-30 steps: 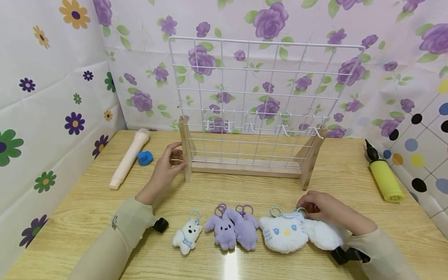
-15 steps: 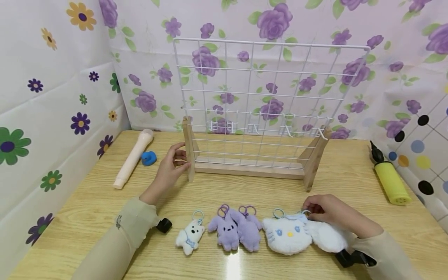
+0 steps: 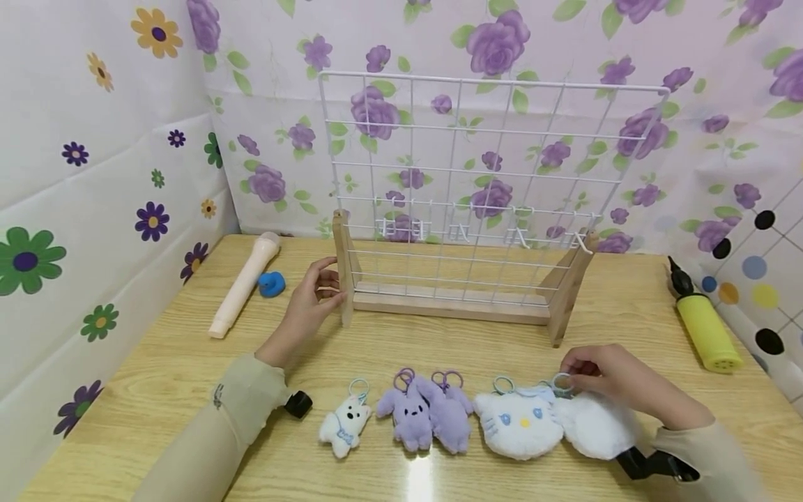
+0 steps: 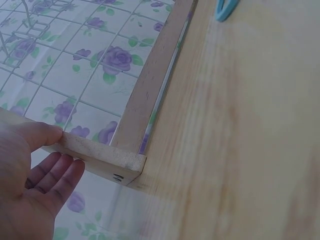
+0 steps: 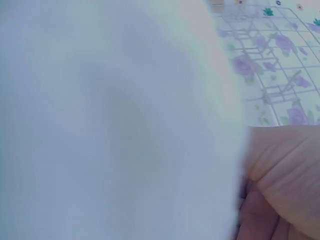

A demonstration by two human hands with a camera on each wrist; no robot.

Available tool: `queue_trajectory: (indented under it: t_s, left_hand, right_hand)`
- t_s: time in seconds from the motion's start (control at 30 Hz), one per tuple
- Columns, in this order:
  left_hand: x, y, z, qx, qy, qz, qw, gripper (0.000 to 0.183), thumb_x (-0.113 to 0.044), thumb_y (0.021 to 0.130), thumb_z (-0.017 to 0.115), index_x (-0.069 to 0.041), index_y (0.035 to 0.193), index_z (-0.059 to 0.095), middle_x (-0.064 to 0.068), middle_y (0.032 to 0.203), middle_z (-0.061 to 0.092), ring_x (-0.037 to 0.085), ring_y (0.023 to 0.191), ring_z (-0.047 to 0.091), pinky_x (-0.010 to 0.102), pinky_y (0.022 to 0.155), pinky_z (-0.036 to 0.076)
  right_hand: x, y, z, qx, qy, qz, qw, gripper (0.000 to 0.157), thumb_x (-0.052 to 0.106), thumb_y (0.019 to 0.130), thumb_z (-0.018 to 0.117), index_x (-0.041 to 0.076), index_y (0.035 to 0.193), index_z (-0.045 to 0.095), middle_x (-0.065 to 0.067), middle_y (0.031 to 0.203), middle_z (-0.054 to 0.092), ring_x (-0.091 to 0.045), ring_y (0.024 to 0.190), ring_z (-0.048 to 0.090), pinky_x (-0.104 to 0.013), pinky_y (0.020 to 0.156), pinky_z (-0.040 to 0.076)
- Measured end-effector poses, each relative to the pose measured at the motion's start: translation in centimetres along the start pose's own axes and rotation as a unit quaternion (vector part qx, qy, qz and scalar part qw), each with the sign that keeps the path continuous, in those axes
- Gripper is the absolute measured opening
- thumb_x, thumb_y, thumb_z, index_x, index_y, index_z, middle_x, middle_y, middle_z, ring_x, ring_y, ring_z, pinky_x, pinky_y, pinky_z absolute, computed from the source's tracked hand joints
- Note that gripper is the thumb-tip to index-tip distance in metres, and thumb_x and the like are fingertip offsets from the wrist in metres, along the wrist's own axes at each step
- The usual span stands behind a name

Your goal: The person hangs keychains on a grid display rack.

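Note:
My left hand (image 3: 309, 296) grips the left wooden upright (image 3: 343, 268) of the white wire grid rack (image 3: 477, 167). In the left wrist view the thumb lies along one face of that upright, and the fingers curl behind it. At front right, my right hand (image 3: 611, 376) pinches the light-blue ring (image 3: 561, 382) of a round white plush keychain (image 3: 599, 427). This plush rests beside a white cat-face plush keychain (image 3: 523, 424) with blue eyes and a bow. White fluff (image 5: 120, 120) fills most of the right wrist view and hides my fingertips.
Two purple plush keychains (image 3: 414, 422) and a small white bear keychain (image 3: 346, 424) lie in the front row. Several hooks (image 3: 521, 237) hang on the grid. A pale microphone (image 3: 245, 286), blue duck (image 3: 272, 284) and yellow hand pump (image 3: 709, 331) lie toward the sides.
My right hand has moved slightly right, drawing the ring and its white plush a little away from the cat-face plush. The left hand keeps its place at the upright. The head view has shifted slightly.

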State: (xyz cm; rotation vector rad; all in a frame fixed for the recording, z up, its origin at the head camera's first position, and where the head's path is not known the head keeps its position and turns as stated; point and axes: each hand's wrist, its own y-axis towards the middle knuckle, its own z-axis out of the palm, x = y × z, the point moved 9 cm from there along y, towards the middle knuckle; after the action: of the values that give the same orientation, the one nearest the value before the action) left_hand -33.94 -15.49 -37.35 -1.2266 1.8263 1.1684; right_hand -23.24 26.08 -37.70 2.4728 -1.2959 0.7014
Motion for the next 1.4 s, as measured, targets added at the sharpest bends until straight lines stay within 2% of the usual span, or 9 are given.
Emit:
queue_trajectory:
  t_s: [0.27,0.53,0.93,1.13,1.3,1.4]
  left_hand:
    - [0.1,0.1,0.1,0.002,-0.003,-0.009,1.0,0.064,0.003,0.089,0.063,-0.005,0.145,0.033,0.021,0.117,0.052,0.03,0.104,0.054,0.01,0.081,0.047]
    - [0.4,0.1,0.1,-0.001,-0.009,-0.014,0.9999,0.063,0.001,0.09,0.063,-0.006,0.145,0.034,0.021,0.118,0.051,0.032,0.104,0.055,0.012,0.083,0.047]
    - [0.3,0.1,0.2,0.001,-0.017,-0.013,0.9998,0.064,0.003,0.089,0.063,-0.004,0.145,0.033,0.022,0.118,0.05,0.033,0.106,0.054,0.011,0.083,0.046]
    - [0.2,0.1,0.2,-0.001,-0.009,-0.006,0.9999,0.063,0.004,0.089,0.063,-0.004,0.145,0.033,0.022,0.117,0.051,0.03,0.105,0.054,0.01,0.082,0.047]
    - [0.4,0.1,0.2,0.004,-0.008,-0.013,0.9999,0.064,0.002,0.09,0.063,-0.007,0.146,0.033,0.02,0.119,0.051,0.028,0.105,0.054,0.01,0.082,0.047]
    - [0.6,0.1,0.2,0.007,-0.012,-0.02,0.9997,0.064,0.0,0.091,0.063,-0.01,0.146,0.032,0.019,0.12,0.05,0.029,0.106,0.054,0.01,0.083,0.047]
  right_hand:
    - [0.2,-0.9,-2.0,-0.032,-0.028,-0.004,0.999,0.008,0.009,0.089,0.067,0.017,0.092,0.067,0.012,0.081,0.065,0.009,0.071,0.053,-0.018,0.059,0.048]
    - [0.3,-1.5,-3.4,-0.046,-0.03,0.005,0.998,0.008,0.011,0.091,0.065,0.017,0.095,0.068,0.013,0.082,0.066,0.007,0.071,0.053,-0.018,0.059,0.047]
    - [1.2,-2.0,-5.2,-0.075,-0.049,-0.024,0.996,0.014,0.007,0.089,0.067,0.02,0.092,0.067,0.018,0.082,0.065,0.007,0.071,0.056,-0.018,0.059,0.049]
    - [1.3,-2.5,-6.3,-0.089,-0.075,-0.012,0.993,0.016,0.007,0.087,0.068,0.022,0.093,0.067,0.018,0.082,0.065,0.008,0.072,0.055,-0.018,0.06,0.05]
    - [1.8,-2.7,-7.3,-0.105,-0.091,-0.019,0.99,0.016,0.005,0.086,0.069,0.02,0.092,0.068,0.022,0.082,0.063,0.009,0.072,0.055,-0.017,0.06,0.049]
    - [2.1,-2.7,-7.8,-0.111,-0.095,-0.029,0.989,0.018,0.003,0.086,0.069,0.02,0.091,0.068,0.021,0.082,0.064,0.008,0.072,0.056,-0.017,0.059,0.049]
